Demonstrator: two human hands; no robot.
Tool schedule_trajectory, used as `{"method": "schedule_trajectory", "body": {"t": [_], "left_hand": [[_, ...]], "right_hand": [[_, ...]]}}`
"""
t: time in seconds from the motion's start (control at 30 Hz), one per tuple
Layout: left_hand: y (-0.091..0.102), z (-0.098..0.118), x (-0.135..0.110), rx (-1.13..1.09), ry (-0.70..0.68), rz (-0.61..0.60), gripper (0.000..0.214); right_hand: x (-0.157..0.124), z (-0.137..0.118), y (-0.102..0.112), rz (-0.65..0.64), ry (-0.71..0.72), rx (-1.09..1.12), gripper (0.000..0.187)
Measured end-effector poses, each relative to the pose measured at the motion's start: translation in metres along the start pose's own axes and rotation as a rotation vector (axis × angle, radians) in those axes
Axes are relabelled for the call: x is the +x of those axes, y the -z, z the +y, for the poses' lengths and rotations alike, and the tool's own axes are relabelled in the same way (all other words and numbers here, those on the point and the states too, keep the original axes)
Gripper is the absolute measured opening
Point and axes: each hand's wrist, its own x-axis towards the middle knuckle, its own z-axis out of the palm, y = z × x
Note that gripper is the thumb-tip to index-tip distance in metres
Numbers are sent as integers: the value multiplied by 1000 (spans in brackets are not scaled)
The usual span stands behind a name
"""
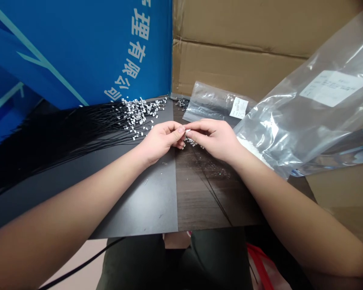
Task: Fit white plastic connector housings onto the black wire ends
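My left hand [161, 139] and my right hand [216, 139] meet over the seam of the tabletop, fingertips almost touching. Thumb and forefinger of the right are closed on a small white connector [187, 131]. The left is also pinched shut right beside it; what lies between its fingers is hidden. Below the hands lies a small heap of loose white connectors [191, 141], partly covered by the fingers. Thin black wires [213, 189] run from under the hands toward the front edge of the table.
A large bundle of black wires [48, 133] with white connector ends [139, 112] lies at left. Clear plastic bags [211, 100] with labels stand behind and right, one holding white pieces [254, 151]. A blue panel [87, 48] and cardboard [236, 60] close off the back.
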Motion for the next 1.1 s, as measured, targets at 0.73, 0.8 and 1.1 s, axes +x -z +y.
{"method": "schedule_trajectory", "body": {"t": [0.73, 0.8, 1.1], "left_hand": [[-9, 3, -4, 88, -34, 93, 34], [-9, 4, -4, 99, -35, 92, 31], [-9, 5, -6, 151, -69, 70, 28]], "right_hand": [[-1, 10, -15, 211, -56, 201, 14], [-1, 9, -15, 206, -65, 213, 14], [-1, 7, -15, 220, -133, 272, 20]]}}
